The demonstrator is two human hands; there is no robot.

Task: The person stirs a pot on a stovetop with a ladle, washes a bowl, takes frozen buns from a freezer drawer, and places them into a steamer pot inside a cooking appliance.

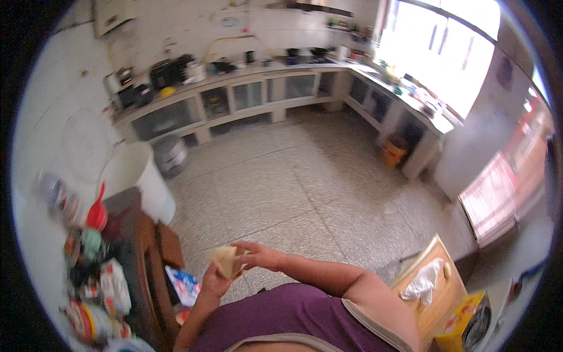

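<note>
In front of my body, low in the head view, a small pale yellow block-like object is between my two hands. It is blurred, so its exact kind cannot be told. My left hand grips it from below and the left side, thumb against its face. From the right, my right hand has its fingers bent around the object's right edge. Part of that edge is hidden behind the fingers.
At my left stands a dark wooden cabinet topped with jars, bags and a red scoop. Beyond it is a tall white bin. A wooden board bearing a white plastic bag and a yellow box are at my right.
</note>
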